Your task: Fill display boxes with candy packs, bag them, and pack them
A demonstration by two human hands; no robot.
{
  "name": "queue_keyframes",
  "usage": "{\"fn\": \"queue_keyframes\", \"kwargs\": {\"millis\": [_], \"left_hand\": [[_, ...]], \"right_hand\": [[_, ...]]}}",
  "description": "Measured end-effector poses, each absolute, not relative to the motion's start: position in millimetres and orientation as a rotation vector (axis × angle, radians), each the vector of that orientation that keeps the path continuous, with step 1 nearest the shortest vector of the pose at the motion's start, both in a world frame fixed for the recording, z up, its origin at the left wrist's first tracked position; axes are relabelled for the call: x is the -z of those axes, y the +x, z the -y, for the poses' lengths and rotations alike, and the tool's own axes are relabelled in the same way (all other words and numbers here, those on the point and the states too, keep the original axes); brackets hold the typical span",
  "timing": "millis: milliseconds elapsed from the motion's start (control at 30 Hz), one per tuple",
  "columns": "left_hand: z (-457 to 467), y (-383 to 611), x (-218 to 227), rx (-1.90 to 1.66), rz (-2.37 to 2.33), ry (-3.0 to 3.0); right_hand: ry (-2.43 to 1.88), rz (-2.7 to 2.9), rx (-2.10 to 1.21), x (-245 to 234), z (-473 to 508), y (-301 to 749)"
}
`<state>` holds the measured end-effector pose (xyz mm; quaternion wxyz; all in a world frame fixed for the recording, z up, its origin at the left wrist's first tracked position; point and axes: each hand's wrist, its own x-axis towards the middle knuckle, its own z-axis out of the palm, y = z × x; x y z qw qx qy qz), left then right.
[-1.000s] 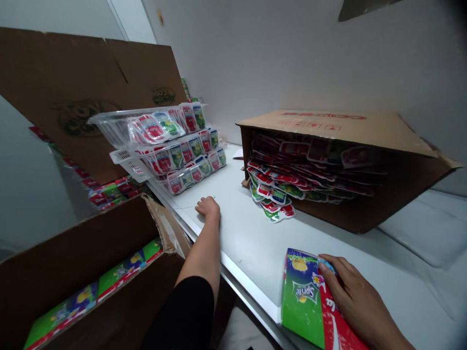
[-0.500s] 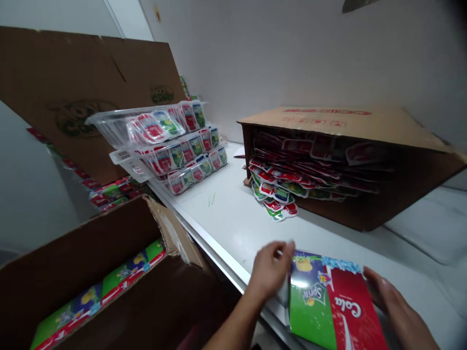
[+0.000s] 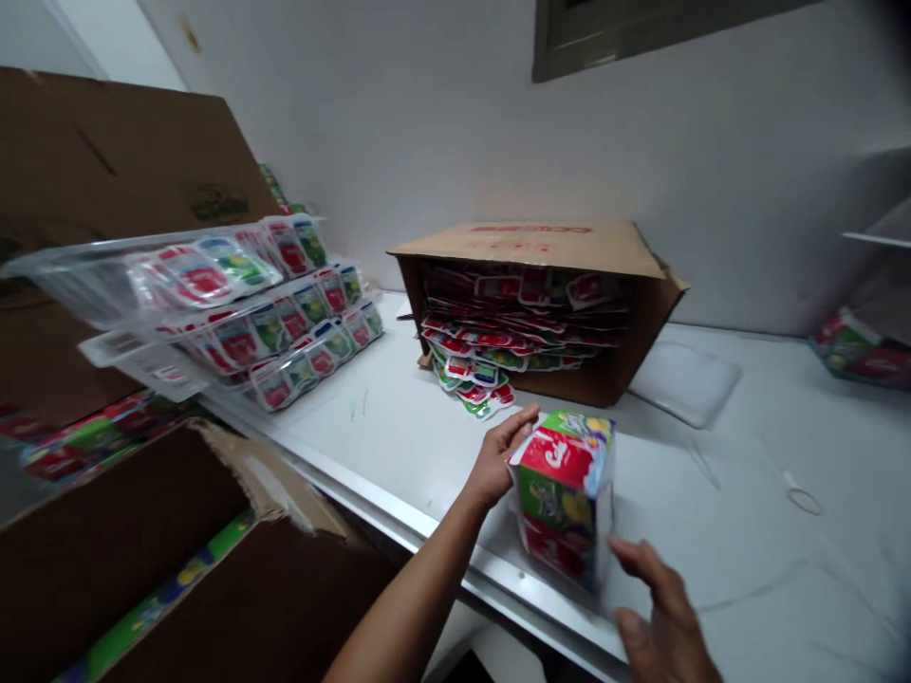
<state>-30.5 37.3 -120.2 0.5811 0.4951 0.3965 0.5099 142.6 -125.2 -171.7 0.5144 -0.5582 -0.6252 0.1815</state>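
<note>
A printed carton [image 3: 564, 493] in green and red stands upright as a box near the front edge of the white table [image 3: 718, 493]. My left hand [image 3: 498, 455] presses against its left side, fingers curled round the upper corner. Just right of the carton's lower corner, my right hand [image 3: 659, 617] hovers with its fingers spread, touching or nearly touching it.
A brown box on its side [image 3: 569, 249] spills red and green sachets [image 3: 484, 379] behind the carton. Stacked clear trays of cups [image 3: 234, 294] stand at the left. An open cardboard box [image 3: 128, 531] with flat printed cartons [image 3: 163, 593] is at lower left. A clear lid [image 3: 684, 381] lies to the right.
The flat printed carton has been opened into an upright box. My left hand came from the far table edge to the carton's left side. My right hand let go and slid lower right.
</note>
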Motion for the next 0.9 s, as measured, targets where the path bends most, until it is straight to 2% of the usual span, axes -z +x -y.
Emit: {"fn": "queue_keyframes", "kwargs": {"millis": [133,333,467,600,733,900], "left_hand": [[-30.4,-35.4,120.6,-1.042,-0.842,0.904],[9.1,-31.8,101.8,-1.01,-0.999,1.082],[25.0,-20.7,109.5,-1.233,-0.995,0.986],[30.8,-23.5,126.5,-1.357,-0.91,0.865],[30.4,-26.8,132.1,-1.325,-0.914,0.868],[26.8,-28.8,127.9,-1.285,-0.865,0.823]], "right_hand": [[-1.414,1.398,-0.436,176.4,119.3,143.1],[-1.555,1.238,-0.668,171.4,78.6,144.0],[-1.532,1.234,-0.673,174.0,77.1,151.7],[-1.47,1.449,-0.347,146.1,71.7,183.0],[-1.2,2.0,0.022,108.1,49.7,186.5],[-0.998,2.385,0.129,103.9,34.6,170.9]]}}
